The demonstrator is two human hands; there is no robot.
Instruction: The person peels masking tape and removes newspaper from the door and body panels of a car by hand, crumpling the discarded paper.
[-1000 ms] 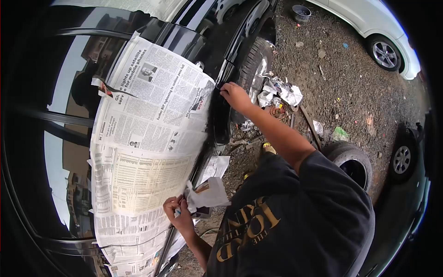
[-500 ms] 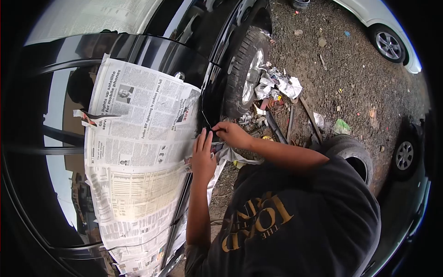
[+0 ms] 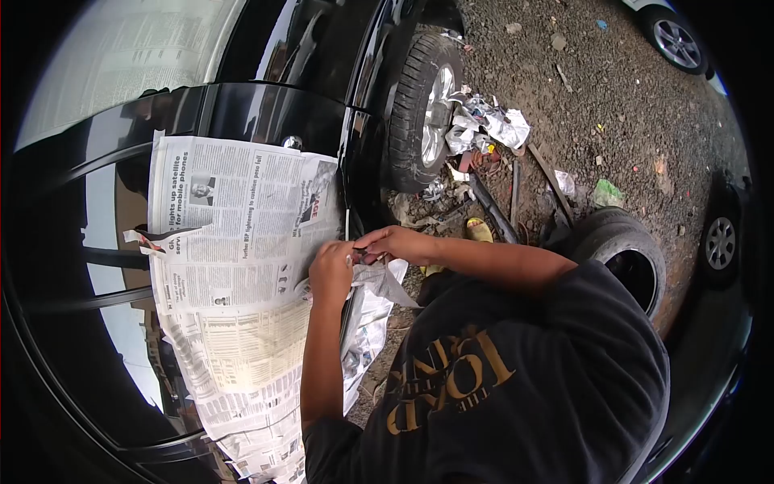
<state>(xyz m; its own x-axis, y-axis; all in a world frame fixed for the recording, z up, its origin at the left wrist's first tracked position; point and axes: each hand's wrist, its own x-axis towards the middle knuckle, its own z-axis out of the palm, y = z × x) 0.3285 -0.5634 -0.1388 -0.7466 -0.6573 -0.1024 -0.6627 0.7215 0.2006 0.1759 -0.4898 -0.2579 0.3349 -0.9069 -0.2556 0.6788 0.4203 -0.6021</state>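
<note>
My left hand (image 3: 330,270) is closed at the right edge of the newspaper (image 3: 234,266) that covers the black car's side panel. Its fingers are curled, and what they pinch is hidden. Touching it, my right hand (image 3: 401,244) has its fingers pressed together. Between the two hands shows a small dark reddish piece (image 3: 368,256), too small to name. From below my right hand hangs a pale strip (image 3: 393,288). Crumpled paper (image 3: 364,327) bulges out beneath the hands along the car's lower edge.
The car's front wheel (image 3: 426,113) stands beyond my hands. On the gravel lie crumpled silver-white sheets (image 3: 488,125), a dark bar (image 3: 493,210) and a loose tyre (image 3: 617,246) by my right arm. A yellow shoe (image 3: 479,230) shows below my forearm. Other cars are parked at right.
My left hand's fingers, stretched out over the panel edge before, are now curled. Both hands have come together slightly lower in view, around the paper's edge. The camera view has shifted a little.
</note>
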